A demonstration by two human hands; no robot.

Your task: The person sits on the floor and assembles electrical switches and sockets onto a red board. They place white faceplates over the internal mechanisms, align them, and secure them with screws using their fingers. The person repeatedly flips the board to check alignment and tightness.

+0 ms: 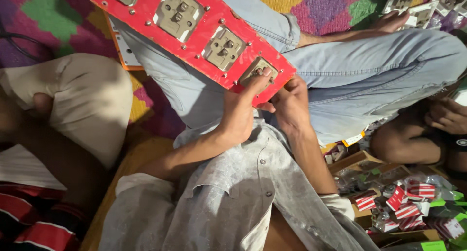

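Red panel [194, 34] ran from top left to frame centre, across your lap. Three grey sockets [224, 47] already sat in it w/ screws; the fourth, end socket [258, 72] wasn't clearly fixed yet. Your left hand [241, 110] had fingers clamped on panel edge, thumb on that socket. Right hand [291, 102] gripped the panel's end; fingers curled under, can't tell more.

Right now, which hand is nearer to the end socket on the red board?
Left. The left hand has its thumb pressed on the end socket of the red board. The right hand grips the board's edge just beside and below that socket.
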